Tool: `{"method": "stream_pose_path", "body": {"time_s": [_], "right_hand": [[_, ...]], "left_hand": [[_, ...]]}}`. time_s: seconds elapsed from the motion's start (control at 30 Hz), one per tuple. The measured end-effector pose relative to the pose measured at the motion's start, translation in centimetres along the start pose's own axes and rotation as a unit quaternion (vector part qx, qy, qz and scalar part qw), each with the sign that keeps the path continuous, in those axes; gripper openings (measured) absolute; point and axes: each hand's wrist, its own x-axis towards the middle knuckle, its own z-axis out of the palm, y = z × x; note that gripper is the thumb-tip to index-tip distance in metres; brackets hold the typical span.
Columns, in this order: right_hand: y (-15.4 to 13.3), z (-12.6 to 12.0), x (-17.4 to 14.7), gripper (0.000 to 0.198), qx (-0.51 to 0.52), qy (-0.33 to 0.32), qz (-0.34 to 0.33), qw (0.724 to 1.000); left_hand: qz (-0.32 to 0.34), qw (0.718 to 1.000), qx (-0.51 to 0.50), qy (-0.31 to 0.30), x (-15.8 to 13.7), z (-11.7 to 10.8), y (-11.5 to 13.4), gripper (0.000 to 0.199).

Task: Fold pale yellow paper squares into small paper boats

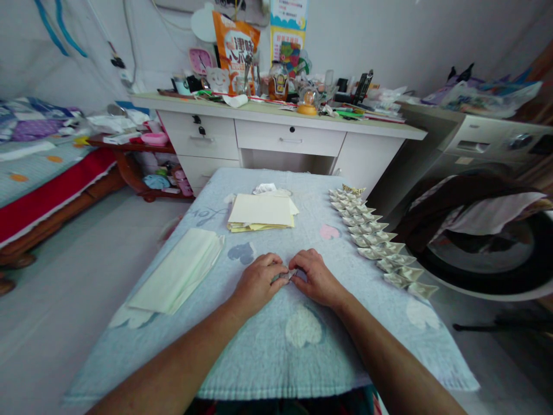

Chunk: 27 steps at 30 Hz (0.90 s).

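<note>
Between my hands, over the middle of the cloth-covered table, is a small greyish folded paper (290,276). My left hand (260,280) is closed on its left end, thumb and fingertips pinched together. From the right, my right hand (318,280) pinches the other end. Fingers cover most of the paper, so its full shape is hidden. Rows of boat-shaped folded papers (375,237) stand along the table's right side. Beyond my hands lies a stack of cream and yellow paper sheets (260,210). A pale green stack of long sheets (177,271) rests to the left.
A light blue cloth with heart patterns (259,369) covers the table. Crumpled white tissue (265,188) sits behind the paper stack. A cluttered white desk (289,138) stands at the back, a washing machine (479,141) with its door open at right, and a bed (47,167) at left.
</note>
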Motion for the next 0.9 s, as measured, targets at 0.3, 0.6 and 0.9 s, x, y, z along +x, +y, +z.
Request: {"method": "stream_pose_path", "body": {"time_s": [0.3,0.6,0.9], "right_hand": [[-0.02,0.13,-0.07,0.015,-0.067,-0.008,-0.022,0.997],[-0.07,-0.52,0.01,0.009,-0.098,-0.043,-0.049,0.993],[0.31,-0.3,-0.01,0.009,-0.052,-0.03,-0.048,0.997]], "left_hand": [[0.004,0.999,0.038,-0.014,0.33,0.05,-0.13,0.006],[0.03,0.998,0.046,-0.021,0.32,0.12,-0.07,0.008],[0.036,0.998,0.046,-0.017,0.29,0.17,0.1,0.012]]}}
